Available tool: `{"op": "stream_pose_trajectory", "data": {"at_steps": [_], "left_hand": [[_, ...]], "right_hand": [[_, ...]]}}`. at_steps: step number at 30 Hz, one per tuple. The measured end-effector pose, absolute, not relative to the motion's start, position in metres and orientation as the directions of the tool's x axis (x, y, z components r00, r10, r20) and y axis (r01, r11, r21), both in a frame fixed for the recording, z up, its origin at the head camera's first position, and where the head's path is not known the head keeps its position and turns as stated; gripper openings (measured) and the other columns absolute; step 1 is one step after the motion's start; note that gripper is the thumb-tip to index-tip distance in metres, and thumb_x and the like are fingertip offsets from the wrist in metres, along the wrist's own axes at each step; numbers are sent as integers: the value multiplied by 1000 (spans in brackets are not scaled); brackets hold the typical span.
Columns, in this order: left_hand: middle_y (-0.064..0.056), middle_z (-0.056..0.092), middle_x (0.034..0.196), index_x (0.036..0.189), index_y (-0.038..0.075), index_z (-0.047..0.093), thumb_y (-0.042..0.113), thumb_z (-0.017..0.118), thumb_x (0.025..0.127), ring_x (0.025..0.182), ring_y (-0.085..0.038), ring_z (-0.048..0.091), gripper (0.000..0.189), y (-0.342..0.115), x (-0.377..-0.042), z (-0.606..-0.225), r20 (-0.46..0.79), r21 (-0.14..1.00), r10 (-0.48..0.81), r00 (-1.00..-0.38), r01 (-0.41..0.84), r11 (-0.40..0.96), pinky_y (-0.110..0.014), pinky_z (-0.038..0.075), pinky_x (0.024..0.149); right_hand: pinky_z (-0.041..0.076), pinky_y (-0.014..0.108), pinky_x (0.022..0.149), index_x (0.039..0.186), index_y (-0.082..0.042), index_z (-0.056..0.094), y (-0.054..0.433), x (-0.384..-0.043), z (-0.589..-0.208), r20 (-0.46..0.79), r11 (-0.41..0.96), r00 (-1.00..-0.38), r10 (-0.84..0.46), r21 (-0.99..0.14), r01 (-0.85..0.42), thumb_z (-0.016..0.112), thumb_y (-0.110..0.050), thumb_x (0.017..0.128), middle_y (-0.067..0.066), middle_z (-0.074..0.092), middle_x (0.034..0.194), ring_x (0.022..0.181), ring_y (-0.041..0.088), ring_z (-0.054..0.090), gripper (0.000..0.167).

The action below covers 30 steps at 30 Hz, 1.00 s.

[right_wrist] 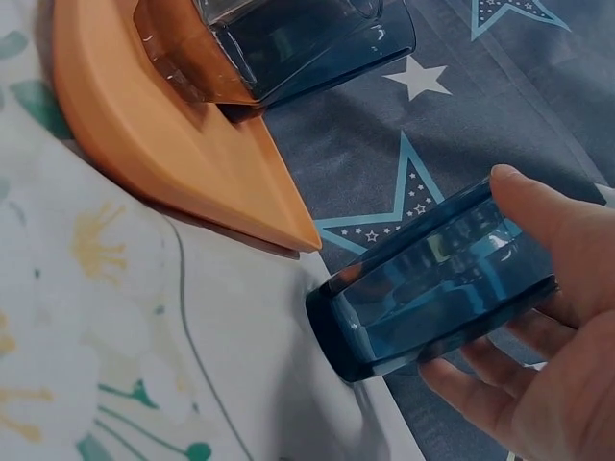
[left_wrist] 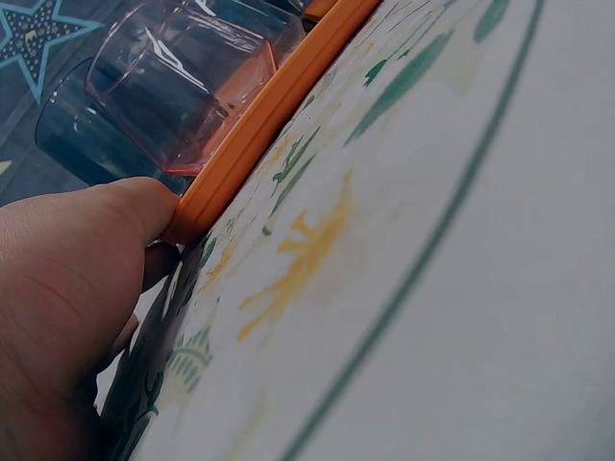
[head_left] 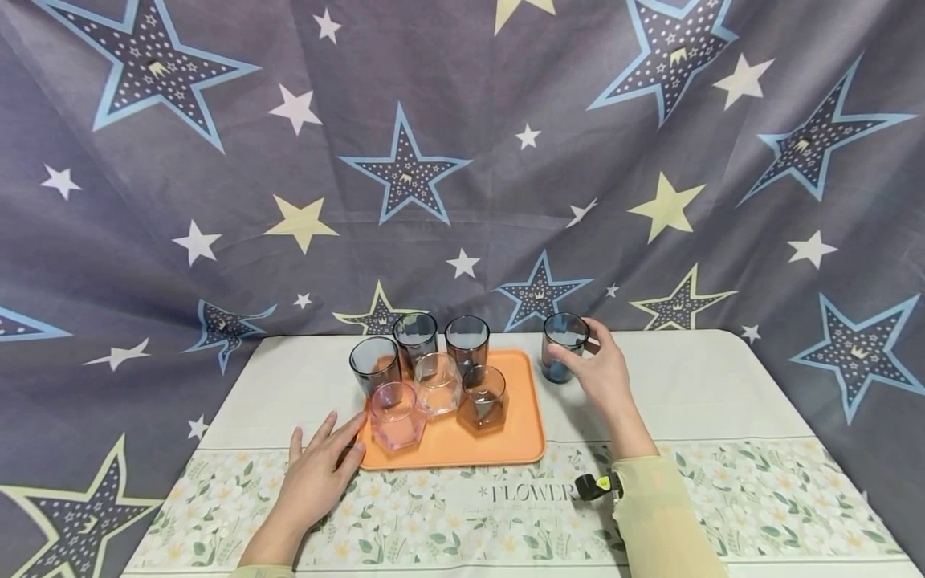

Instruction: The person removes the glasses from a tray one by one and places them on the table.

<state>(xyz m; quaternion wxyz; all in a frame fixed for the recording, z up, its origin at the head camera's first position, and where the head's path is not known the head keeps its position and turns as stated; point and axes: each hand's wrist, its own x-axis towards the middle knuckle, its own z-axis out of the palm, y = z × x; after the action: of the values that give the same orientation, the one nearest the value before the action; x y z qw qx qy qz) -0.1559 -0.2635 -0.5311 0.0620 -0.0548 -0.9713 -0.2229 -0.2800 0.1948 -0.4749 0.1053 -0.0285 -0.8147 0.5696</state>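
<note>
My right hand grips a blue glass tumbler just right of the orange tray, thumb on one side and fingers round the other. Seen from the right wrist, that tumbler's thick base is close over the white tabletop. Beside the tray's left edge, my left hand has its fingers spread, and its fingertips touch the rim. On the tray stand a pink glass, a clear glass and a brown glass, all with faceted bases. Behind them are three more blue tumblers, partly hidden.
A floral cloth with printed lettering covers the front of the white table. Directly behind the table's far edge hangs a dark star-patterned curtain. A small black device is strapped at the right wrist.
</note>
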Motion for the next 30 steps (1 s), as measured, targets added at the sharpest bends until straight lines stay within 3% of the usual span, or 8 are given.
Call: {"op": "stream_pose_trajectory", "data": {"at_steps": [22,26,30], "left_hand": [[-8,59,162,166,17,54,33,62,115,161,-45,34,54,-264,-154,-532,137,422,81,-987,133,897,-79,-3,127],[-8,59,162,165,17,55,33,62,115,161,-44,34,54,-264,-155,-532,141,421,82,-987,134,897,-78,-3,127],[-8,60,161,165,16,55,33,62,115,161,-44,35,53,-265,-156,-532,151,418,84,-985,141,897,-78,-3,127]], "right_hand": [[51,57,112,167,-8,42,192,-279,-475,125,343,-980,157,-937,-65,90,-33,96,23,52,157,145,43,53,89],[49,57,117,172,-7,33,192,-279,-472,125,319,-980,157,-945,-69,89,-31,97,24,46,165,149,44,48,97],[39,57,126,174,-6,30,190,-277,-465,191,353,-961,201,-929,-111,91,-32,96,22,41,170,157,41,41,102]]}}
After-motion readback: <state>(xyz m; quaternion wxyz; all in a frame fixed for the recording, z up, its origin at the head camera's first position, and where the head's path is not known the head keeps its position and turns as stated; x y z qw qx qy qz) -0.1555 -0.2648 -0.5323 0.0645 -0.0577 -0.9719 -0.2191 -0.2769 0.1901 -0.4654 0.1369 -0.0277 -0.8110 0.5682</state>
